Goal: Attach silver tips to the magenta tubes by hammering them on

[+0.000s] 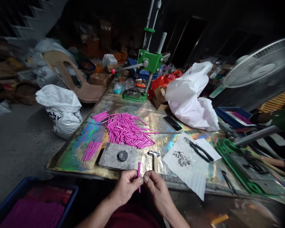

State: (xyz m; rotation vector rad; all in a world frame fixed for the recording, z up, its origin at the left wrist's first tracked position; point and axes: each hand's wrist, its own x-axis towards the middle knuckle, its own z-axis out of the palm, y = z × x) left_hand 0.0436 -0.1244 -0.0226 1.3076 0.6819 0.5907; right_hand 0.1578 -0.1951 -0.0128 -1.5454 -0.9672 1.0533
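Note:
My left hand point(127, 186) is closed on a thin pink stick-like piece point(139, 167), held upright near the table's front edge. Close beside it, my right hand point(155, 188) has thumb and fingers pinched together; whatever may be between them is too small to make out. Just beyond my hands lies a grey stone block point(109, 155) with a dark round disc point(123, 155) on it. A small hammer point(154, 158) rests to the right of the block. Behind it spreads a big pile of similar pink pieces point(123, 129), with a smaller bunch point(91, 151) at left.
Small metal parts point(182, 159) and pliers point(200, 150) lie on white sheeting at right. A phone point(172, 123), a white bag point(190, 95) and a green press point(149, 61) stand farther back. Another person's arm point(273, 161) is at far right. A blue crate point(73, 193) sits lower left.

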